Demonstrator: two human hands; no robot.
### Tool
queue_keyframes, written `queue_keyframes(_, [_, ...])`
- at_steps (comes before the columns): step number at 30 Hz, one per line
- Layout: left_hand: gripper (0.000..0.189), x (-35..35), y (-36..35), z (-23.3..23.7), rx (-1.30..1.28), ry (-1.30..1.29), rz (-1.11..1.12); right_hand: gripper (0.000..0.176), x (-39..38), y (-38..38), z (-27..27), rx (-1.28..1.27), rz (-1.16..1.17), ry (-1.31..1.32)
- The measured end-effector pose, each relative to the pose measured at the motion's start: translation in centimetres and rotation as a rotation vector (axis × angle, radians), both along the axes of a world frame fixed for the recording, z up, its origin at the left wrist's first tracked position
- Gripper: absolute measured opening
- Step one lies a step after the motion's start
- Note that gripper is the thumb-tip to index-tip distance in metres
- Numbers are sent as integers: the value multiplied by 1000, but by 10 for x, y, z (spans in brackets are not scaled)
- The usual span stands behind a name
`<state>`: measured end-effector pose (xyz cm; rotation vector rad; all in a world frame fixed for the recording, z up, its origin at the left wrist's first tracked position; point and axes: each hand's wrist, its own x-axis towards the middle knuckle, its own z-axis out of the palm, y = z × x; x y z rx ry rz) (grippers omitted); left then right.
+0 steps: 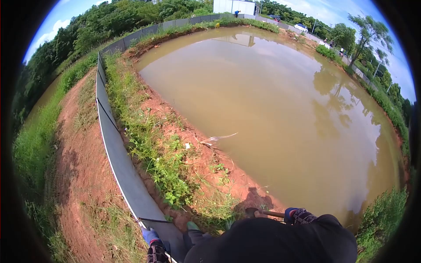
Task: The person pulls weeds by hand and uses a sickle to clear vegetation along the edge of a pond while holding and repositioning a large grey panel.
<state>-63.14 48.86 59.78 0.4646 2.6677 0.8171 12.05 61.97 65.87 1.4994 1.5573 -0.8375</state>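
At the bottom, my left hand (pixel 150 235), in a blue glove, is closed over the top edge of a grey sheet fence (pixel 115 140). A dark tie crosses the sheet close to that hand. My right hand (pixel 291 215), also gloved, is wrapped round the wooden handle of a hoe-like tool (pixel 274 214). The tool's dark head lies to the left of the hand, low over the red soil, and its exact shape is hard to make out. A green boot (pixel 193 226) shows between the fence and the bank, and my dark clothing hides the ground below.
A muddy pond (pixel 263 101) fills the right side, its edge close by my right hand. Weeds (pixel 171 179) grow along the narrow soil bank (pixel 197 153). Beyond the fence runs a dirt path (pixel 79 175). People (pixel 341 51) stand at the far right bank.
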Motion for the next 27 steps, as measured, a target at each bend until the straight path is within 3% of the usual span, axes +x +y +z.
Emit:
queue_keyframes(8, [37, 2, -1, -3, 135, -17, 32, 28, -3, 2, 8, 24, -43, 50])
queue_keyframes(11, [49, 4, -1, 6, 103, -26, -6, 27, -13, 3, 16, 17, -65, 30])
queue_keyframes(14, [39, 10, 2, 9, 113, 60, 39, 27, -14, 7, 16, 7, -73, 33])
queue_keyframes(24, [41, 6, -1, 3, 91, 62, 29, 26, -22, 14, 12, -18, -107, 24])
queue_keyframes(25, [40, 7, 0, 5, 75, 56, 31, 25, -21, 16, 7, -21, -112, 22])
queue_keyframes(27, [39, 8, 3, 11, 56, 47, 40, 26, 10, 14, -53, -15, -71, 12])
